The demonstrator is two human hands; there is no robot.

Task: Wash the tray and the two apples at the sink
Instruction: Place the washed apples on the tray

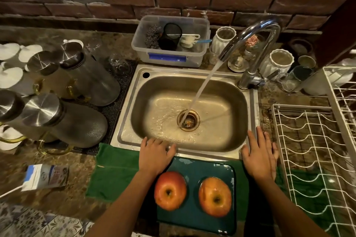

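A dark teal tray [200,167] lies on a green towel [113,175] at the counter's front edge, just before the steel sink [227,140]. Two red-orange apples stand on the tray, stems up: one on the left [170,190], one on the right [215,196]. My left hand [155,156] rests palm down at the tray's far left corner, fingers spread onto the sink rim. My right hand [260,157] lies flat on the rim just right of the tray. Neither hand holds anything. Water runs from the chrome tap [250,44] into the drain [188,120].
Several lidded glass jugs [63,119] stand on a black mat left of the sink. A clear tub with scrubbers [169,44] sits behind it, with white ribbed cups [280,63] beside the tap. A white wire dish rack [316,150] fills the right. A small carton [46,176] lies at left.
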